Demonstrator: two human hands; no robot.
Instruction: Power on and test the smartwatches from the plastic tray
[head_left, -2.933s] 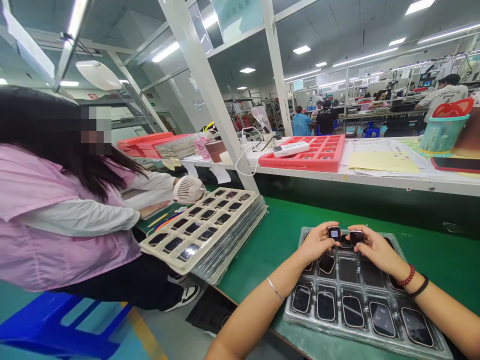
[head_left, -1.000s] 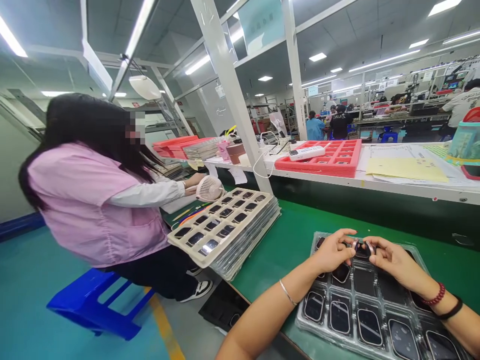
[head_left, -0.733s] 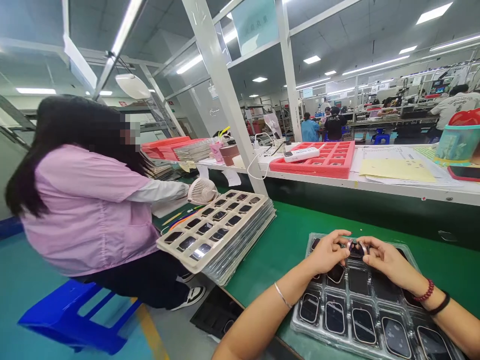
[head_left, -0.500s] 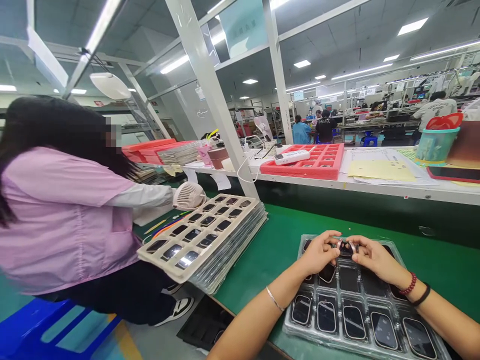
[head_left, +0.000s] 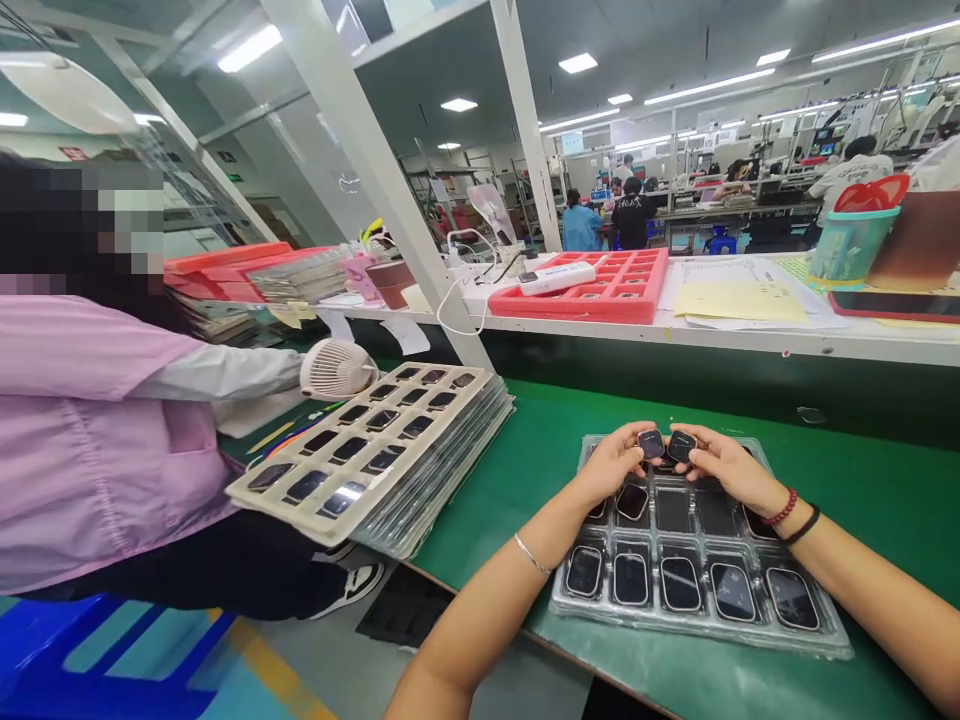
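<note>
My left hand (head_left: 616, 462) pinches a small square smartwatch case (head_left: 651, 444) with a dark face. A second smartwatch case (head_left: 682, 446) is between the fingers of my right hand (head_left: 727, 464), close beside the first. Both are held up over the far rows of a clear plastic tray (head_left: 701, 634) lying on the green bench. Dark-screened watch cases sit in many of the tray's pockets, such as the watch case (head_left: 681, 583) in the near row. Part of the far row is hidden behind my hands.
Left of me stands a tall stack of trays (head_left: 442, 465), a beige one with watch cases on top. A person in pink (head_left: 112, 420) sits beyond it near a white fan (head_left: 337, 369). The shelf holds a red foam tray (head_left: 585, 300), papers (head_left: 739, 300) and a green cup (head_left: 853, 245).
The two watch cases have turned from edge-on so their dark faces show. My view has shifted, and the co-worker appears farther left.
</note>
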